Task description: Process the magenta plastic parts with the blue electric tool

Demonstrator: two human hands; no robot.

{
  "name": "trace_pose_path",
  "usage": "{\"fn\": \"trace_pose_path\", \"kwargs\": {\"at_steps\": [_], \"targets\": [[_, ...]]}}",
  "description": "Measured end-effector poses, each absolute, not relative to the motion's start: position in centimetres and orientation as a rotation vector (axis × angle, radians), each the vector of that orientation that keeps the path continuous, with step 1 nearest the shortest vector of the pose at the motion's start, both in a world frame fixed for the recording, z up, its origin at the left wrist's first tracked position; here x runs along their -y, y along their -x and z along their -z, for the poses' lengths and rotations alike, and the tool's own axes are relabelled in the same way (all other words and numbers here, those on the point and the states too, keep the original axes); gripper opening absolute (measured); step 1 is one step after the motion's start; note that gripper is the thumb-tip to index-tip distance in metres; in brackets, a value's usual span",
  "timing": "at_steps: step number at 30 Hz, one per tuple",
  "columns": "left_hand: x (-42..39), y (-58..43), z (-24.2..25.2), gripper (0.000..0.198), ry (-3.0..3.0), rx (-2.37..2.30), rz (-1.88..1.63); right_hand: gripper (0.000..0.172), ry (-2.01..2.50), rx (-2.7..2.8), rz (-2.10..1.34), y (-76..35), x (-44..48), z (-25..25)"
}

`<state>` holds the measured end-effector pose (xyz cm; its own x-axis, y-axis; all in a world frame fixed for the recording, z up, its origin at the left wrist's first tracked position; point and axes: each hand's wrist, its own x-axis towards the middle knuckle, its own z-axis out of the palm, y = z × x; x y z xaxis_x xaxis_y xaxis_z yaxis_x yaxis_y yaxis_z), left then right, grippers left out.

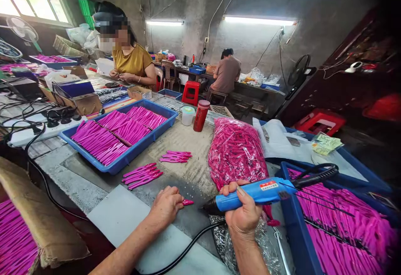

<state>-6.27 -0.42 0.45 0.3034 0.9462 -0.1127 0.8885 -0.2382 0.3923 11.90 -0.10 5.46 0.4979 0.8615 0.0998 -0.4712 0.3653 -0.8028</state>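
My left hand (166,206) rests on the worktable and pinches a small pink pen part (188,202), whose tip pokes out to the right. My right hand (242,212) grips a blue corded handheld tool (257,193), its dark nozzle aimed left at the pink part, a short gap away. Two small piles of finished pink pens (142,174) (175,156) lie on the table beyond my left hand. A clear bag stuffed with pink parts (236,149) lies just behind the tool.
A blue tray of pink pens (120,135) sits at left, another blue bin (341,229) at right. A red bottle (201,115) and white cup (187,115) stand behind. A cardboard box (37,220) sits lower left. One person (131,59) works across the table, another (226,73) sits at the far bench.
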Motion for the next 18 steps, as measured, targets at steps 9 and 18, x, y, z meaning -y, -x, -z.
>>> {"fn": "trace_pose_path", "kwargs": {"at_steps": [9,18], "targets": [[0.7,5.9,-0.9,0.017,-2.205,-1.611,-0.175,0.025,0.727,0.857,-0.925,-8.2,-1.0,-5.6],[1.0,5.8,-0.5,0.019,-2.247,-1.638,-0.223,0.023,0.727,0.941,-0.933,-7.2,-1.5,-5.3]]}}
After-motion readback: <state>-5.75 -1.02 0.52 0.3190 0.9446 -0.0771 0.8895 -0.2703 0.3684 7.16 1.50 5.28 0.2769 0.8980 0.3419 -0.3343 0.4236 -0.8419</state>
